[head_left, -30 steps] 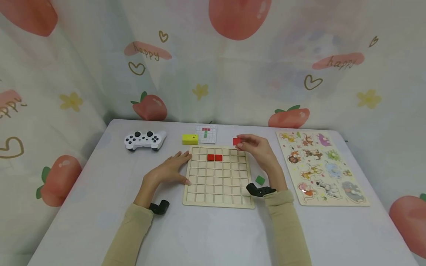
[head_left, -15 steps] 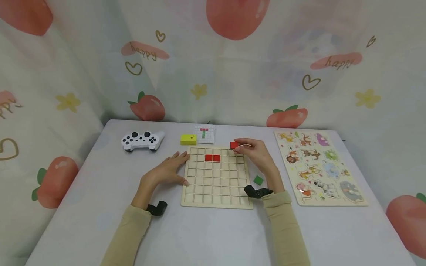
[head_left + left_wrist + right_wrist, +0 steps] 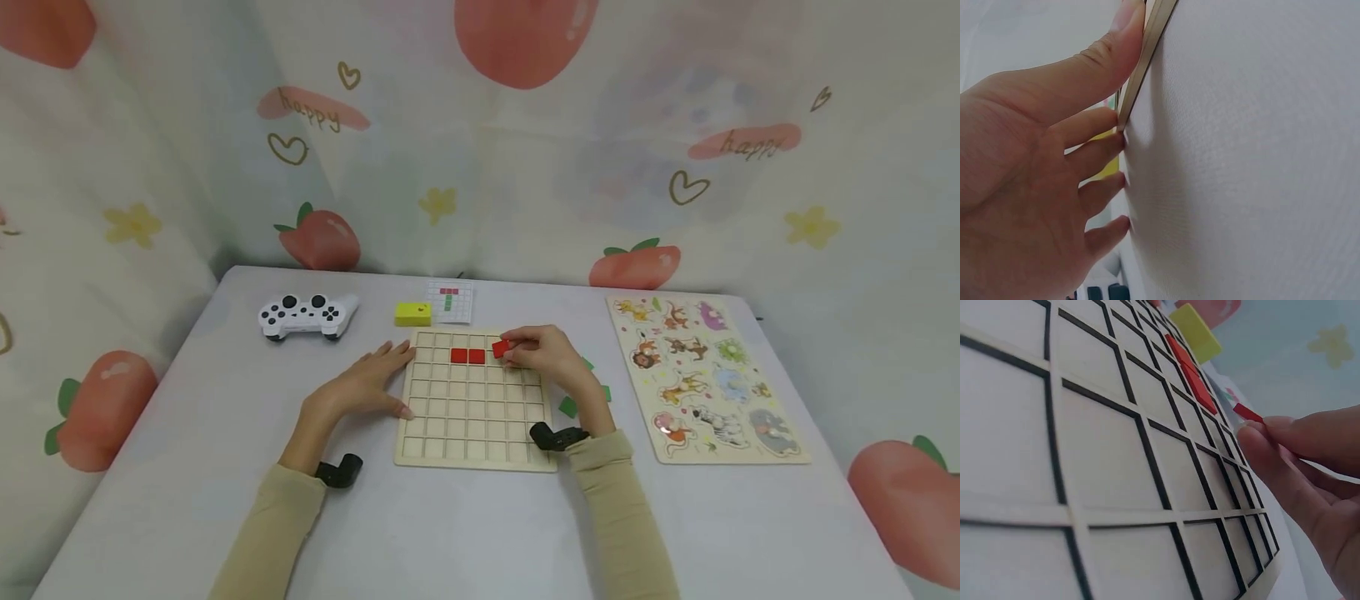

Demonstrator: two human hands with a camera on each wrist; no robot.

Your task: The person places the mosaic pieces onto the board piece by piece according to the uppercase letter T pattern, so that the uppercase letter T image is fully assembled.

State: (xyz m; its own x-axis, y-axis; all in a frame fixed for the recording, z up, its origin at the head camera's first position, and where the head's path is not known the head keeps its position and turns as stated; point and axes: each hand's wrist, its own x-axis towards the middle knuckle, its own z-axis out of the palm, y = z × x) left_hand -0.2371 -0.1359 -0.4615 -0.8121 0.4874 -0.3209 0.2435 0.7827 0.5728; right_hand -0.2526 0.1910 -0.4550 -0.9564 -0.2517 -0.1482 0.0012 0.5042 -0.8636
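Pale fabric curtain printed with red fruit: rises beyond both hands. White-covered table: beneath them. Cream puzzle board with animal pictures: flat, well right of the pinch. Square pale wooden grid board: lies between the hands, extending nearer the person than the pinch. Left hand: fingers spread wide, thumb touching the grid board's left edge. Right hand: narrow grip, thumb and fingers pinching a tile. White game controller with black controls: far left of the pinch. White printed grid card: ahead and left of it. Yellow rectangular block: left of the card. Two square red tiles: in adjoining cells, just left of the pinch. Square green tiles: beside the right forearm, partly hidden. Pinched square red tile: tilted, over the grid board's far part.
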